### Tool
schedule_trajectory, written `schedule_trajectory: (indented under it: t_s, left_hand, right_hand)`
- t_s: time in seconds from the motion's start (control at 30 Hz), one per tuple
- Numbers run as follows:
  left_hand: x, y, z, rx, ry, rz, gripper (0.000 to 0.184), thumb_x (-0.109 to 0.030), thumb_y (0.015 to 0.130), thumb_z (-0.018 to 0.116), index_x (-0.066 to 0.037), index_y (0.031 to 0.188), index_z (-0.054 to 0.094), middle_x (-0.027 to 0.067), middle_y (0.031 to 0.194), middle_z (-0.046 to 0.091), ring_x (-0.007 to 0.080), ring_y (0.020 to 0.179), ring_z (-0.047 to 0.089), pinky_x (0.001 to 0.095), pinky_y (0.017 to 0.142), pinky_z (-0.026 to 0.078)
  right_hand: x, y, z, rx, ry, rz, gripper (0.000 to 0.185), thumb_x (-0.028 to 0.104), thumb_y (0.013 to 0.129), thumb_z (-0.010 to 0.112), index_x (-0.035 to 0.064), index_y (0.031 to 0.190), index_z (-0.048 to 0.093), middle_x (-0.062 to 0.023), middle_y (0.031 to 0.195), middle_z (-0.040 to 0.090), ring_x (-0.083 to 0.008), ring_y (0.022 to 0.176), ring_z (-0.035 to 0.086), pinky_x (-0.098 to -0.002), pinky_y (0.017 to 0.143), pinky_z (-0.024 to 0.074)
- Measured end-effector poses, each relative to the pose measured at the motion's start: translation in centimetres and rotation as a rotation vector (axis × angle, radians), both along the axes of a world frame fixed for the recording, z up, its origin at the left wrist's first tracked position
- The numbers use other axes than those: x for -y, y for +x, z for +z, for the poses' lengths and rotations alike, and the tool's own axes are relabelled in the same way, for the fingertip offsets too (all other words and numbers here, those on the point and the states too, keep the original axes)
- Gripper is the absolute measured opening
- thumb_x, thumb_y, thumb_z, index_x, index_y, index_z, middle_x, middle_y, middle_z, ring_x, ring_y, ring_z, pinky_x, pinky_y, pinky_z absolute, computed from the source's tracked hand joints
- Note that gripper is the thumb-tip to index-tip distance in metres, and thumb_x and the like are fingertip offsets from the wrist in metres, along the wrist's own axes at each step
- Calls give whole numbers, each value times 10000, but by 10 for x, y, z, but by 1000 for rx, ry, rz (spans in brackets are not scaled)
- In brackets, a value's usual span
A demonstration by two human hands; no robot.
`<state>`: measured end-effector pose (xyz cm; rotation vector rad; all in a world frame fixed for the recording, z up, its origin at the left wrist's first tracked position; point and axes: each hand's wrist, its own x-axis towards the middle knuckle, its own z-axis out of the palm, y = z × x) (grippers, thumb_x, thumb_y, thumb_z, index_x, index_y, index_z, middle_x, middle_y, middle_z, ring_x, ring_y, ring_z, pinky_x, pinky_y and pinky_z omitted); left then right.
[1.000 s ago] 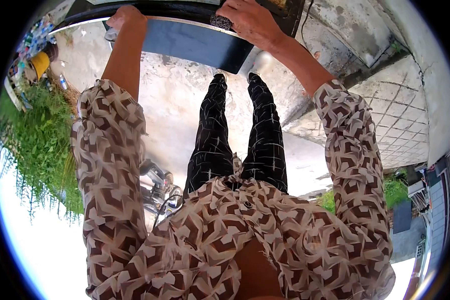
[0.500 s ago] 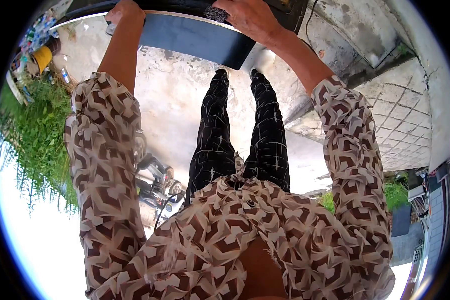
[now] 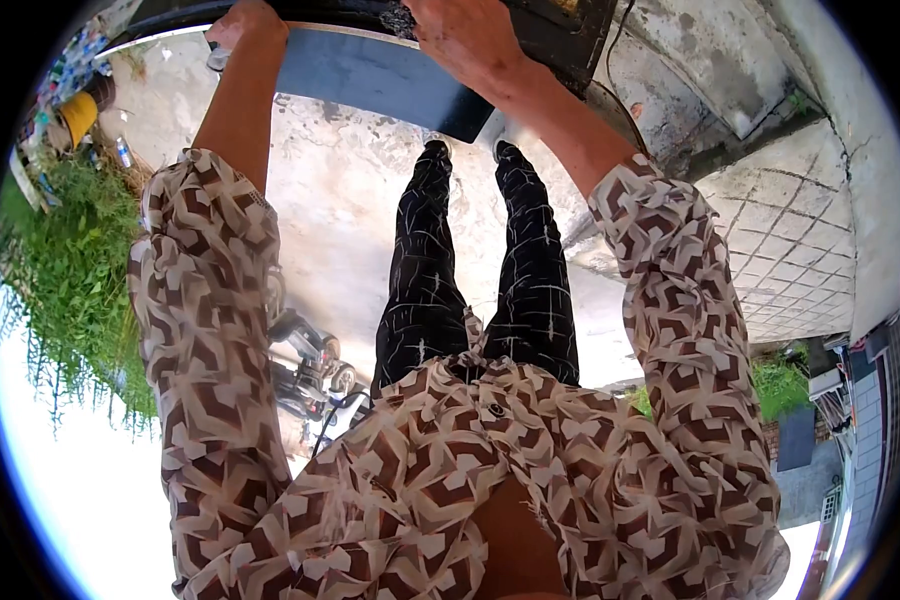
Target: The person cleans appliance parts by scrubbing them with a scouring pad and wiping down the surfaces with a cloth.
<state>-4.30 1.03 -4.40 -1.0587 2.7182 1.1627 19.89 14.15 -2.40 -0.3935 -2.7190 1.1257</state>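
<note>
The right hand [image 3: 460, 40] gripped a dark grey, curly wire scrubber [image 3: 398, 21] on the long, curved black rim [image 3: 335, 13], seemingly for firm pressure; the left hand [image 3: 248, 25] lay further left along that rim, perhaps bracing, its closure impossible to tell

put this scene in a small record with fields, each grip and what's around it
left grip: at the black rim; exact hold unclear
right grip: holding a dark, wiry pad
panel: blue-grey, seen between the rim and the feet
trousers: black, pale lines
left side: greenery, yellow container
right side: grid-lined concrete
</note>
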Motion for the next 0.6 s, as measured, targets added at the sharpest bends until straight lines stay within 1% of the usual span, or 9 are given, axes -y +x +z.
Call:
schedule_trajectory:
  t_s: [0.1, 0.17, 0.2, 0.23, 0.3, 0.4, 0.5, 0.57, 0.6]
  left_hand:
    - [0, 4, 2, 10, 1, -37, 286, -173, 933, 491, -62, 1192, 446, 156, 1138, 590, 278, 994, 601, 440, 713, 571]
    - [0, 3, 7, 16, -5, -57, 300, -159, 923, 513, -51, 1195, 448, 166, 1137, 592, 285, 992, 609, 442, 713, 576]
    - [0, 7, 11, 19, -10, -65, 307, -152, 917, 524, -46, 1196, 449, 170, 1137, 593, 288, 992, 613, 444, 712, 579]
    - [-4, 9, 14, 26, -34, -68, 321, -163, 935, 511, -29, 1213, 424, 174, 1142, 599, 295, 1003, 618, 438, 749, 581]
    - [-10, 12, 21, 39, -83, -71, 354, -187, 970, 484, 6, 1247, 375, 181, 1152, 611, 309, 1025, 629, 428, 823, 587]
    - [-14, 16, 33, 126, -100, -86, 358, -177, 972, 476, 3, 1262, 368, 186, 1170, 599, 312, 1010, 629, 429, 827, 584]
    - [-4, 3, 7, -41, -80, -47, 288, -132, 914, 504, -18, 1169, 436, 213, 1172, 562, 328, 993, 623, 453, 721, 590]
    - [9, -17, -19, 3, -161, -4, 274, -136, 924, 487, -27, 1169, 436, 196, 1171, 566, 327, 1015, 615, 448, 735, 585]
    - [11, -26, -26, 21, -200, 11, 267, -138, 929, 479, -31, 1169, 437, 188, 1171, 567, 326, 1026, 611, 446, 742, 583]
  right_hand:
    - [-17, 5, 24, 55, -142, 76, 98, 57, 814, 550, 14, 858, 627, -199, 860, 625, -380, 853, 600, -486, 753, 498]
    - [-44, 46, 50, 356, -95, 180, 351, -23, 773, 659, 34, 1119, 663, -143, 983, 661, -284, 909, 645, -364, 848, 538]
    - [-59, 71, 55, 329, -56, 227, 328, -13, 777, 651, 44, 1100, 671, -141, 957, 673, -276, 895, 644, -373, 826, 546]
    - [-75, 95, 58, 299, -12, 276, 307, -2, 781, 643, 54, 1080, 680, -139, 932, 686, -268, 881, 644, -382, 803, 554]
    - [-100, 138, 58, 359, -75, 312, 304, -2, 807, 635, 50, 1104, 668, -145, 963, 684, -277, 875, 639, -384, 844, 541]
    - [-108, 157, 57, 481, -274, 175, 293, 2, 797, 642, 62, 1083, 675, -140, 955, 679, -286, 871, 635, -390, 866, 526]
    - [-70, 117, 35, 306, -258, 104, 288, 17, 781, 650, 65, 1063, 677, -147, 952, 674, -286, 908, 642, -404, 862, 521]
    - [-50, 54, 52, 328, -180, 87, 286, 34, 773, 651, 68, 1056, 676, -152, 972, 672, -287, 952, 638, -408, 860, 517]
    - [-30, 21, 47, 376, -123, 94, 286, 37, 773, 647, 63, 1057, 675, -157, 985, 671, -294, 935, 641, -409, 844, 525]
